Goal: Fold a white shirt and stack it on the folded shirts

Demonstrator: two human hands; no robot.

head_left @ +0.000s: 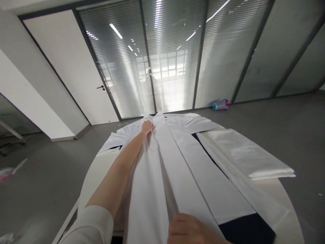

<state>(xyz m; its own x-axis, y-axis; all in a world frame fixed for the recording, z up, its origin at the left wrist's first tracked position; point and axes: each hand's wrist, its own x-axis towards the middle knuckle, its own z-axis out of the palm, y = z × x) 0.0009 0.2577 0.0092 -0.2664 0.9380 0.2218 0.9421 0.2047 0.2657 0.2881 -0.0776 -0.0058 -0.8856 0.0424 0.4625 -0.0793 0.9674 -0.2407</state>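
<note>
Now both hands on white coat (162, 176) — left hand (146, 127) pinching collar end, right hand (189, 229) gripping hem.

A long white cotton garment (177, 169) lies stretched flat along a pale round table, its collar end at the far edge and its hem at the near one. Lengthwise folds run down its middle, forming narrow raised pleats, while its sleeves spread sideways at the far end. The left hand (146, 127) grips the fabric beside the collar; the right hand (190, 230) pinches the central fold near the hem.
</note>
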